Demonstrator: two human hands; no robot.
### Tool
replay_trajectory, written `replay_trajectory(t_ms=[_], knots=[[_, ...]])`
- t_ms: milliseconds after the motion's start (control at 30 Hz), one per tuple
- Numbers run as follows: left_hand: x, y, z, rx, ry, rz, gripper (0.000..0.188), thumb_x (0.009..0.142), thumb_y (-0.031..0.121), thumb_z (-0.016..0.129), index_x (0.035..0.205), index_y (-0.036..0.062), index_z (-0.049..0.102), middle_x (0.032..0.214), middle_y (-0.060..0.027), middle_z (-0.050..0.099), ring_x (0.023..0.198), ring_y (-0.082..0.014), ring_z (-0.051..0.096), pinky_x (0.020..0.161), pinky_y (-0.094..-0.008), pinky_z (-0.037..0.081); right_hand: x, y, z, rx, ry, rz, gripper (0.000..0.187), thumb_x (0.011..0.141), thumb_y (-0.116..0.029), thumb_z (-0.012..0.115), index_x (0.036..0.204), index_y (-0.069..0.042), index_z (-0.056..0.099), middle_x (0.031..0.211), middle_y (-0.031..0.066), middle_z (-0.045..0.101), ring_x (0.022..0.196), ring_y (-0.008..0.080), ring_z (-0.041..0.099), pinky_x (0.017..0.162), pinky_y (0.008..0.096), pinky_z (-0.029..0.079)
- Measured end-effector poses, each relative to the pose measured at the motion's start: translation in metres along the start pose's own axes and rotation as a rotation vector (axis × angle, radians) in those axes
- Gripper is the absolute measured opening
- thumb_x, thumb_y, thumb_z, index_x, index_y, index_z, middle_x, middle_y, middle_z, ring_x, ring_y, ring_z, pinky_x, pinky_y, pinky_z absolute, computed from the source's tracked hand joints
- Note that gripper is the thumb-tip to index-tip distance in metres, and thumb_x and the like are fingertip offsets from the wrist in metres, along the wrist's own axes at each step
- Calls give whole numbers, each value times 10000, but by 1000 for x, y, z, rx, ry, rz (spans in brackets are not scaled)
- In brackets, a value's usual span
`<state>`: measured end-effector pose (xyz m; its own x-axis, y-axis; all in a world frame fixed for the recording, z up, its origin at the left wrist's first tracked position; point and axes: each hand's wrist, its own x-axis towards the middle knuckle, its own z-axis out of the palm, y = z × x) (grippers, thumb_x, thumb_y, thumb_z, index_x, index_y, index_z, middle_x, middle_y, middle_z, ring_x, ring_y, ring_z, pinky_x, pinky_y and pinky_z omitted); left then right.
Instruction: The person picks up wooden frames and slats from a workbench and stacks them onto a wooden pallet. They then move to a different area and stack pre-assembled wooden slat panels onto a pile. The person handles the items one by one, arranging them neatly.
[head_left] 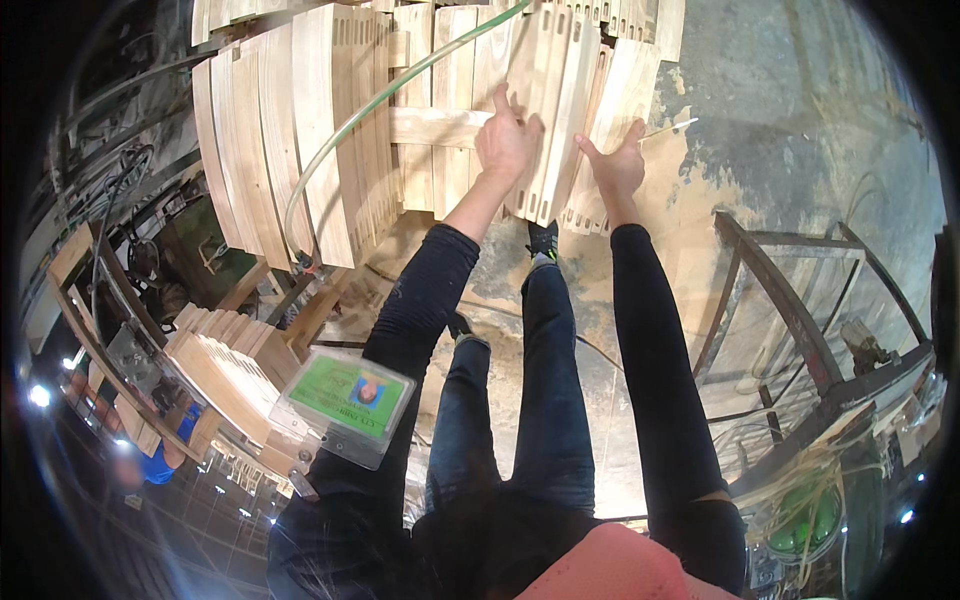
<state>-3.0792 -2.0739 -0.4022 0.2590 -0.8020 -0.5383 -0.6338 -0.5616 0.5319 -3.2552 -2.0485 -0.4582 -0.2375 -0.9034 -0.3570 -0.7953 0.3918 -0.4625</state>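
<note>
A bundle of pale wooden boards with slotted ends (550, 110) stands upright in front of me, tilted a little. My left hand (505, 145) is at its left side, index finger stretched out and thumb apart; its other fingers are hidden. To the right of the bundle, my right hand (617, 168) has its thumb spread toward the boards. A thin white pen-like stick (675, 127) sticks out to the right from that hand's curled fingers. More boards (625, 100) stand behind the right hand.
Rows of wooden boards (290, 130) stand at the left, with a green hose (380, 95) arching over them. A stack of curved wooden pieces (225, 360) lies lower left. A metal frame (785, 290) stands at the right. A green badge (345, 400) hangs at my left arm.
</note>
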Motion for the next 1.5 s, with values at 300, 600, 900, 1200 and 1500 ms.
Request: replay_trajectory(t_ms=[300,600,900,1200,1500], knots=[[4,22,57,10,247,-52,916,648,282,817,1324,-69,307,1269,-247,456,1185,-376,451,995,-424,413,4,-6,-5,-36,-152,4,1136,672,-420,831,1472,64,185,1300,294,531,1077,382,612,863,405,511],[11,-41,26,-134,-3,39,1075,643,384,844,1394,-97,243,1332,-284,371,1276,-405,361,1073,-450,337,5,-1,-15,-94,-245,48,1126,718,-391,813,1508,2,112,1187,265,597,994,370,634,811,417,523],[25,-40,10,-227,-29,-135,1198,577,540,878,1346,-159,283,1301,-313,474,1216,-375,504,1015,-382,435,3,3,-9,-77,-134,-82,1098,724,-345,809,1508,1,123,1119,252,622,970,373,634,812,418,521],[-26,52,77,139,170,-163,1037,594,228,847,1374,-58,227,1262,-238,381,1185,-380,406,1007,-431,371,9,30,-2,-95,-116,-140,914,778,-176,735,1503,-24,200,1128,222,630,945,369,645,808,421,519],[-44,39,32,87,125,-97,861,652,227,789,1310,-48,306,1232,-241,454,1079,-392,533,927,-438,461,16,18,-46,-176,-321,-180,850,798,-157,699,1497,-41,230,1158,249,621,1044,388,618,888,433,501]])
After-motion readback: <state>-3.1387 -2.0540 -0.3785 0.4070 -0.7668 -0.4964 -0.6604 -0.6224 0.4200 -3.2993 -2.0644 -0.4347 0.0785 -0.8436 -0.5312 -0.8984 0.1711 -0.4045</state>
